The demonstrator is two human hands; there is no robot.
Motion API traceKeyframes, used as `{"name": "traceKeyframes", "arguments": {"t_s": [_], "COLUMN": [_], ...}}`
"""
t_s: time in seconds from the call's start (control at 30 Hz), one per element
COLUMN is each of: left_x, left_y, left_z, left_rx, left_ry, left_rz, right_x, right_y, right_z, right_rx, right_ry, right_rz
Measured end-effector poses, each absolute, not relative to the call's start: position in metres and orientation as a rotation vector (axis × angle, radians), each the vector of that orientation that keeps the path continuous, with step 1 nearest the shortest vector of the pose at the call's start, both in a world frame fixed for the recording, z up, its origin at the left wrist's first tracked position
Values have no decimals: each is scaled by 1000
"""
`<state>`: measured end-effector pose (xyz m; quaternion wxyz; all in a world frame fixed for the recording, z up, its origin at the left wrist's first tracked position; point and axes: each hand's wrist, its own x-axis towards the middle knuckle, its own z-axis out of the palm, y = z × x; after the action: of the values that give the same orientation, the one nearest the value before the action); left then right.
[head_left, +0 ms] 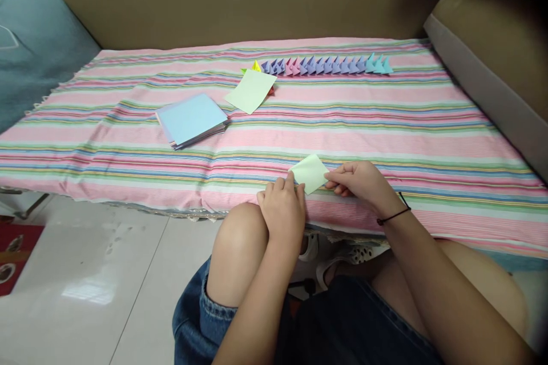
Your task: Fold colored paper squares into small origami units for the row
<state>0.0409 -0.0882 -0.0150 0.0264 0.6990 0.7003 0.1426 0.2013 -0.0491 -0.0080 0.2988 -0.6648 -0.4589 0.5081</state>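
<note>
Cover: pink striped cloth (pixel 363 111), across mid-frame
Stack: blue-topped rectangular papers (pixel 192 120), left of centre
Sheet: pale green paper (pixel 251 91), upper centre
Row: multicoloured pointed folded papers (pixel 334 65), upper centre-right

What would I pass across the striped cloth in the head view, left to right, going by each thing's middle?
Stack of paper → larger pale green sheet → left hand → small pale green paper → right hand → black wrist cord. The folded-paper row spans several, so it's left out.
</note>
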Motion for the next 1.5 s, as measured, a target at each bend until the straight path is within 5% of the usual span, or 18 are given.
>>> {"name": "traceKeyframes", "arguments": {"t_s": [0.47,0.7,1.33,1.5], "left_x": [40,38,37,37], "left_y": [-86,-81,-85,-85], "left_z": [-19,-27,-30,-29], "left_rx": [2100,2460,2377,2379], "left_ry": [2169,1479,1496,1498], "left_rz": [641,750,763,758], "right_x": [201,199,206,196], "right_y": [-48,-48,-55,-65], "right_z": [-9,-4,-1,3], "right_rx": [-1755,-1751,-1801,-1834], "right_ry": [-1194,-1143,-1110,-1438], "right_rz": [1353,1400,1389,791]}}
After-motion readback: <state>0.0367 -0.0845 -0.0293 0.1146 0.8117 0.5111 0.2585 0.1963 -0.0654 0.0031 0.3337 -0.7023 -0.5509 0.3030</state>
